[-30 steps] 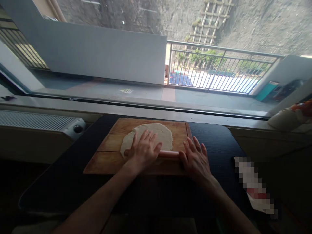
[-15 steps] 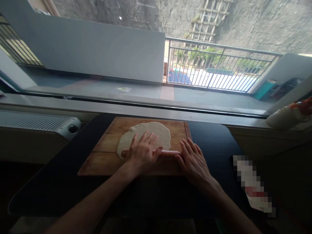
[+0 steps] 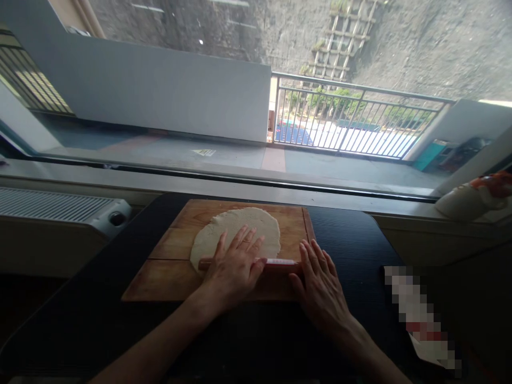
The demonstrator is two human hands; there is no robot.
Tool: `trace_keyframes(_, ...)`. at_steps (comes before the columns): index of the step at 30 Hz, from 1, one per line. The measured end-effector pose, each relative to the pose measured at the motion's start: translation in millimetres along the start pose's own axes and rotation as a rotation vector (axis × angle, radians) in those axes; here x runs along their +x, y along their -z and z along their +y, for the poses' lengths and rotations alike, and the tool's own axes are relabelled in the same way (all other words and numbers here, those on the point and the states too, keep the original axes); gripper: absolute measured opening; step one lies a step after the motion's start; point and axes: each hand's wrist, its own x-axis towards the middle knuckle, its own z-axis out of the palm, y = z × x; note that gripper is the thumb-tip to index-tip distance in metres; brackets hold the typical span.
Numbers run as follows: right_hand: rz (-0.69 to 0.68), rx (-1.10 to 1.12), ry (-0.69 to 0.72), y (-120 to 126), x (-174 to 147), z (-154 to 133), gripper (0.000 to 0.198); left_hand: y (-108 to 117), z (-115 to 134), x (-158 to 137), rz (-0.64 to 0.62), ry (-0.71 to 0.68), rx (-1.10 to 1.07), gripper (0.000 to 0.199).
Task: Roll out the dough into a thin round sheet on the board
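While the left hand lies flat across the rolling pin, fingers a bit apart and pointing to 12 (windowsill side is 12), the right hand rests at the pin's 3 o'clock end, fingers straight and closer together. Neither looks wrapped round it; can't tell what's under the palms. The dough is a flat, roundish sheet on the wooden board, mostly off toward 11 from the pin, which lies over its 6 o'clock side. The board's on a dark desk, with some blurred-out item around 4. My take: the dough's soft, fairly light, maybe tacky, and could tear if you pinched that thin rim, so I'd get spread fingers well underneath. Pin's probably stiff, light and smooth, so flat palms near both ends seem the best hold.
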Motion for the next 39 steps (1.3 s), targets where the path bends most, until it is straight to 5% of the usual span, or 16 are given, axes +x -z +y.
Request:
trace_keyframes(8,-0.162,0.05,-0.228,-8,117,18,0.053,-9,-30,94,-0.079,0.201,-0.008,0.052)
trace_keyframes(17,-0.037,-0.001,0.025,-1,7,9,0.057,0,5,2,0.034,-0.02,-0.014,0.049)
trace_keyframes(25,-0.186,0.042,-0.195,-11,125,20,0.046,-9,-27,95,0.07,0.179,0.026,0.048)
trace_keyframes(33,-0.072,0.009,0.1,-1,17,14,0.057,-2,9,0,0.061,-0.031,-0.03,0.047)
trace_keyframes(35,-0.079,0.006,0.062,-2,29,16,0.057,-3,4,13,0.074,-0.031,-0.03,0.047)
trace_keyframes(39,-0.168,0.032,-0.132,-11,107,18,0.052,-6,-20,80,0.117,0.107,-0.011,0.043)
